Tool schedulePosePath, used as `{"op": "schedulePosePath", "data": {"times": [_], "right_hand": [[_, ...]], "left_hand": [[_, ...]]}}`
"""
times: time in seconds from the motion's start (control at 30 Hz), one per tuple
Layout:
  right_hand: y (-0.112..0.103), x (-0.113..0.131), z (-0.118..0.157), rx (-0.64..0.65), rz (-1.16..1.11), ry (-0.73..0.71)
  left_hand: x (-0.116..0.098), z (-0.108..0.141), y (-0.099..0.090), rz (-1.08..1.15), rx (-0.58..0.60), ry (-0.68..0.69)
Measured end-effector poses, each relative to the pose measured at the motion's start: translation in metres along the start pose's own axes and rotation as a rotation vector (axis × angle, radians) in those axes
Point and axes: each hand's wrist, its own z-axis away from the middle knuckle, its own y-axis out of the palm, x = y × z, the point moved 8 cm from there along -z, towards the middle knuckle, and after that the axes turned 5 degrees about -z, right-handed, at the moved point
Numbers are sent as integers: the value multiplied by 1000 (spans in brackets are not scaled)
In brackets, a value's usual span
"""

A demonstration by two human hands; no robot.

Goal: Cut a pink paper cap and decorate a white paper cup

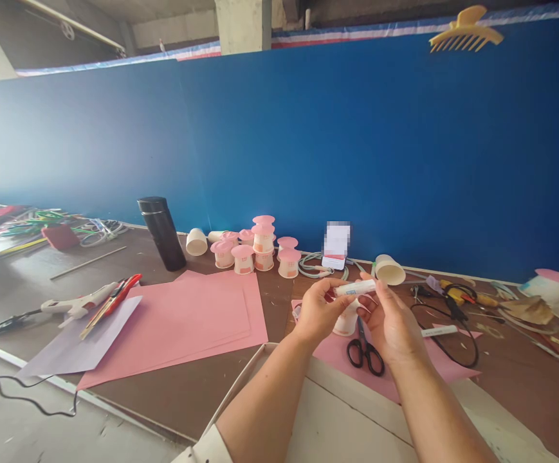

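Observation:
My left hand (318, 308) and my right hand (395, 318) are raised above the table, closed round the two ends of a small white tube (355, 288) with blue print. Just below them a white paper cup (345, 321) stands on pink paper (332, 350), partly hidden by my fingers. Black-handled scissors (366, 355) lie on that paper, their blades partly covered by the cup and my right hand. Farther back stand several white cups with pink round tops (264, 239), some stacked.
Left are a black bottle (162, 235), large pink sheets (187, 321), a glue gun (81, 302) and a red cutter (115, 299). Behind my hands are a phone (337, 241) and a lying cup (389, 270). Cables (472, 341) and more cups (552, 286) lie right.

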Motion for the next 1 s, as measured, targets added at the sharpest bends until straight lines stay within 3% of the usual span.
{"op": "schedulePosePath", "data": {"times": [0.23, 0.63, 0.87, 1.0], "right_hand": [[1, 4, -1, 28, -21, -31], [-13, 2, -3, -151, 3, 26], [2, 3, 0, 36, -155, 36], [-2, 4, -1, 4, -106, 19]], "left_hand": [[1, 0, 0, -1, 14, -31], [4, 1, 4, -33, 11, -26], [2, 0, 0, 7, 11, -43], [2, -1, 0, 20, 14, -50]]}}
